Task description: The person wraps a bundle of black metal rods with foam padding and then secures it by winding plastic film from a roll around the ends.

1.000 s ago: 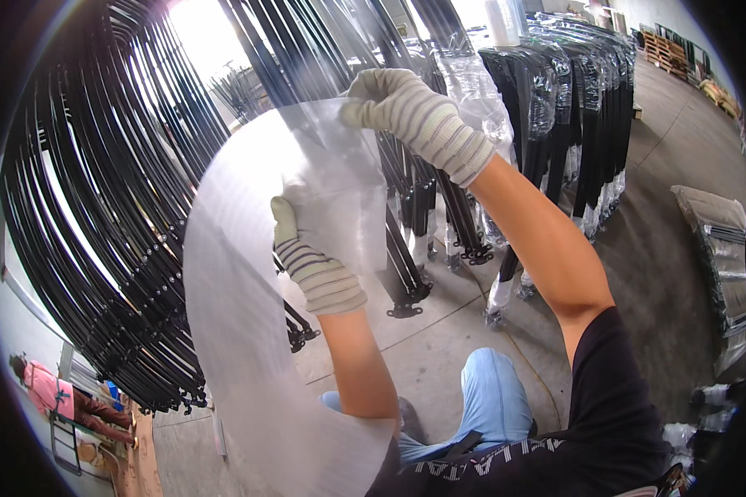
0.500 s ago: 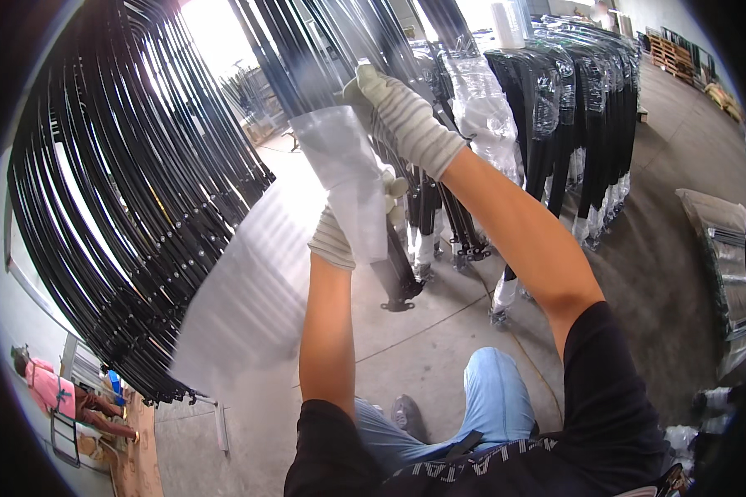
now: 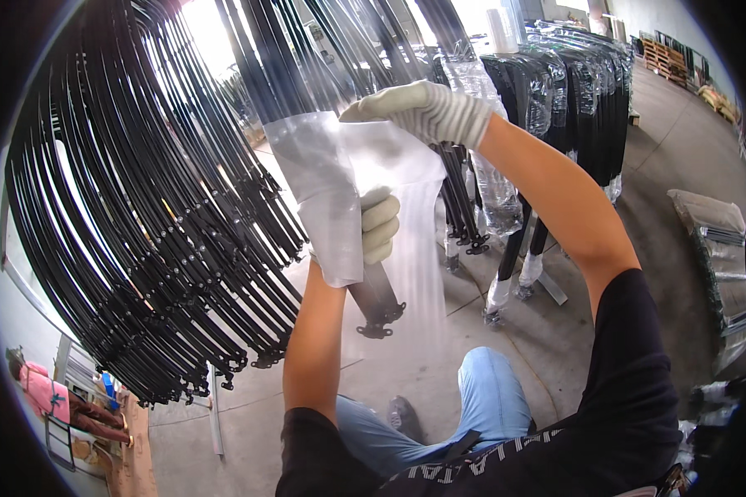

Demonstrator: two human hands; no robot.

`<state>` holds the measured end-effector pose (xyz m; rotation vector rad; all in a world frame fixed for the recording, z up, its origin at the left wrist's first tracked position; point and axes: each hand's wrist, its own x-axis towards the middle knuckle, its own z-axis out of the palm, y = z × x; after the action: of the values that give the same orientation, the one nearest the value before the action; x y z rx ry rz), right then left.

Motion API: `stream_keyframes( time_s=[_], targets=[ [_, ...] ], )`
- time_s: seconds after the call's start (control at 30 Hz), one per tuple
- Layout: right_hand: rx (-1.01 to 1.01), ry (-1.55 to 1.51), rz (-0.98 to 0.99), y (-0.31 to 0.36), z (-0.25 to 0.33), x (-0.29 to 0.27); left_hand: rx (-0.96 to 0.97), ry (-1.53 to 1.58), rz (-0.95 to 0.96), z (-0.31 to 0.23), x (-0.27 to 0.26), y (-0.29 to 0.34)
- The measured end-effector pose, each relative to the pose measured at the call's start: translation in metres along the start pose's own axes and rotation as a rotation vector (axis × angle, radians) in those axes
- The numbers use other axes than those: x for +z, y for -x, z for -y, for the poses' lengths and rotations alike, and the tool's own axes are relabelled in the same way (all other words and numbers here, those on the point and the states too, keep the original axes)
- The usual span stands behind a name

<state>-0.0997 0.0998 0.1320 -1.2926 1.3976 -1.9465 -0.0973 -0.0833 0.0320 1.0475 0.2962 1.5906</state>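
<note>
In the head view, a translucent white foam sheet (image 3: 311, 190) lies in the middle, folded partly around a set of black metal bars (image 3: 280, 79), with one flap in front and a wider part spreading right and hanging below. The left hand (image 3: 381, 228), gloved, is closed around the sheet and apparently the bars inside it, its fingers showing at the flap's right edge and its thumb hidden. The right hand (image 3: 427, 112), also gloved, pinches the sheet's upper edge, fingertips together.

To do this well, I judge that a firm left grip should pin the fold while the right draws the free part taut and level, so the thin material lies snug without creases.

Counted: one sheet in the hands, two gloved hands, one shoe (image 3: 404, 418) on the concrete floor (image 3: 249, 447), one co-worker (image 3: 46, 389) in a pink top at far left, and one stack of wooden pallets (image 3: 665, 62). The black metal frames (image 3: 133, 207) at left and the film-wrapped frames (image 3: 584, 108) at right overlap too much to count
</note>
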Motion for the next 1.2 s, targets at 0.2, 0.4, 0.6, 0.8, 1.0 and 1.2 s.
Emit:
stream_keyframes(
  time_s=[0.2, 0.4, 0.6, 0.8, 1.0, 1.2],
  targets=[
    [0.137, -0.043, -0.137, 0.003, 0.01, 0.004, 0.009, -0.201, -0.254, 0.003, 0.019, 0.001],
    [0.069, 0.44, -0.235, 0.012, 0.034, 0.032, 0.145, -0.482, -0.536, 0.004, 0.051, 0.012],
    [0.314, 1.024, -0.027, 0.025, 0.041, 0.043, 0.61, -0.9, -1.28, 0.005, 0.081, -0.008],
    [0.048, 0.698, 0.166, 0.04, 0.024, 0.084, 0.632, -0.844, -1.137, 0.002, 0.077, 0.0],
    [-0.02, 0.379, -0.328, 0.081, 0.022, 0.087, 0.505, -0.789, -1.165, 0.008, 0.083, 0.01],
    [0.143, 0.295, -0.482, 0.117, 0.039, 0.079, 0.58, -1.026, -1.19, 0.011, 0.085, -0.005]
  ],
)
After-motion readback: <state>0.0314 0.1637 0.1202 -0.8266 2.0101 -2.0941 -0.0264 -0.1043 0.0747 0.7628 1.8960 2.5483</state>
